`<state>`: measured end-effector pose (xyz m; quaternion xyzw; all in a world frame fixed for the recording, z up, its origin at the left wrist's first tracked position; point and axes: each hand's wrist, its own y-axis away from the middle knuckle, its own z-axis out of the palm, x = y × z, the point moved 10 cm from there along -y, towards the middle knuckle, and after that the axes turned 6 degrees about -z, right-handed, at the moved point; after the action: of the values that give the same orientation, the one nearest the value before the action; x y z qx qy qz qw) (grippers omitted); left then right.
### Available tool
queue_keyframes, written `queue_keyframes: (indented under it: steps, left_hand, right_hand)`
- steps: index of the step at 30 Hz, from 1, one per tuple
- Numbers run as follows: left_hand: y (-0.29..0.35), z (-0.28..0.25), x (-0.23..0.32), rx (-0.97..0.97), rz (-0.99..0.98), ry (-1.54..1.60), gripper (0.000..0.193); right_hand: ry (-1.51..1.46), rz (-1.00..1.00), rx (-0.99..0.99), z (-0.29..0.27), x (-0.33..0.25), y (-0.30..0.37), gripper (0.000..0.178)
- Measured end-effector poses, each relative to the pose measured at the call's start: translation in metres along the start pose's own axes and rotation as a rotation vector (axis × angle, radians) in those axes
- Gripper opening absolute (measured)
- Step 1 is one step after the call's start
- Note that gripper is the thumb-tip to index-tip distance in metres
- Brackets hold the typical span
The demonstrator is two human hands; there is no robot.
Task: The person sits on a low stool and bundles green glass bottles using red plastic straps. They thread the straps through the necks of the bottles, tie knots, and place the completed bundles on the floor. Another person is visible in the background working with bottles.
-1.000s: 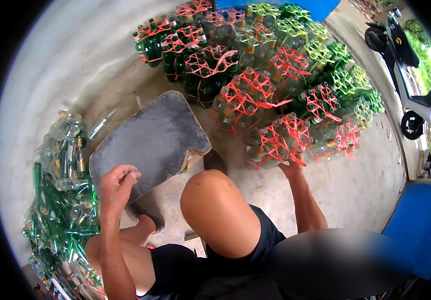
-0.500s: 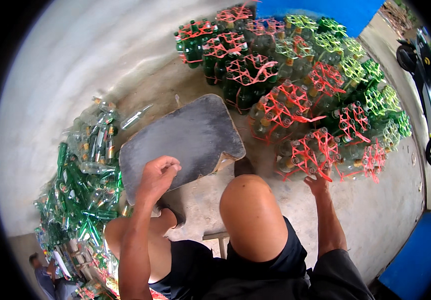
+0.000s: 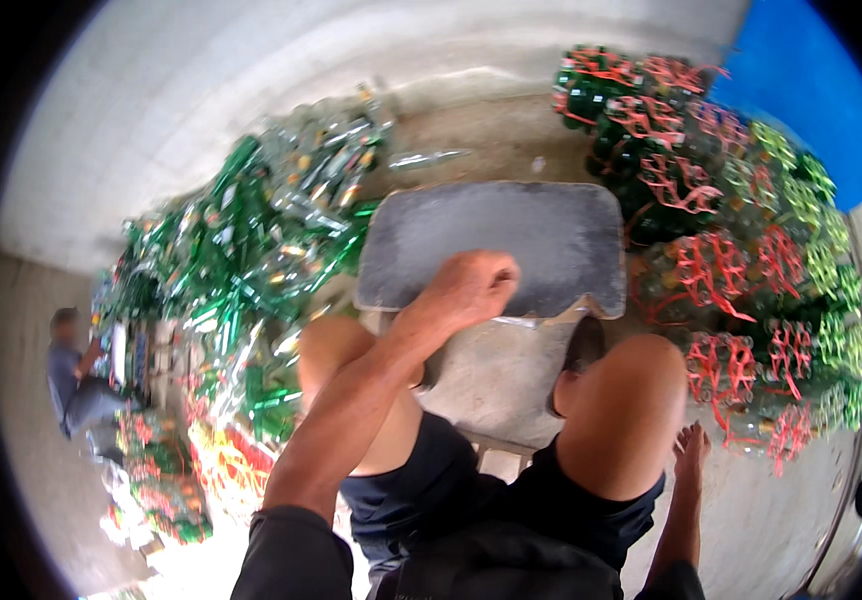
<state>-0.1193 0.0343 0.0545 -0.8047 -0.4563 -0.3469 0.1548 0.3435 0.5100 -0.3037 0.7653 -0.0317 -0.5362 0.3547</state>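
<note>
One grey slab-like board [image 3: 496, 245] lies flat in front of the seated person, its near edge resting over a pale concrete block [image 3: 496, 375] between the two bare knees. The left hand [image 3: 471, 288] sits on the board's near edge, fingers curled into a loose fist; whether it pinches anything I cannot tell. The right hand [image 3: 692, 447] hangs low beside the right knee, fingers spread wide and holding nothing, close to the nearest bundle of bottles [image 3: 741, 400] tied with red cord. Those tied bundles stack to the board's right: about ten with red cord can be counted, and roughly five with green cord [image 3: 821, 270] farther out (the rim's bending makes an exact count unsure). To the left lies one loose heap of green and clear bottles [image 3: 251, 250], too many to count. One other person [image 3: 76, 375] crouches far left.
</note>
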Motion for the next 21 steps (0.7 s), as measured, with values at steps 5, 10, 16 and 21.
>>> queue_keyframes:
  steps: [5,10,16,21]
  left_hand:
    - [0.038,-0.027,0.045,-0.018,0.114,0.136,0.012]
    - [0.109,-0.065,0.061,-0.011,0.087,0.38,0.01]
    - [0.192,-0.1,0.032,0.196,0.025,0.773,0.006]
    - [0.243,-0.13,0.049,0.338,-0.043,0.701,0.01]
  right_hand:
    - [0.175,-0.437,-0.287,0.008,-0.008,0.032,0.023]
    - [0.398,-0.631,-0.241,0.069,-0.084,0.111,0.022]
    - [0.491,-1.027,-0.156,0.156,-0.241,0.194,0.02]
    - [0.53,-1.28,-0.226,0.247,-0.326,0.27,0.019]
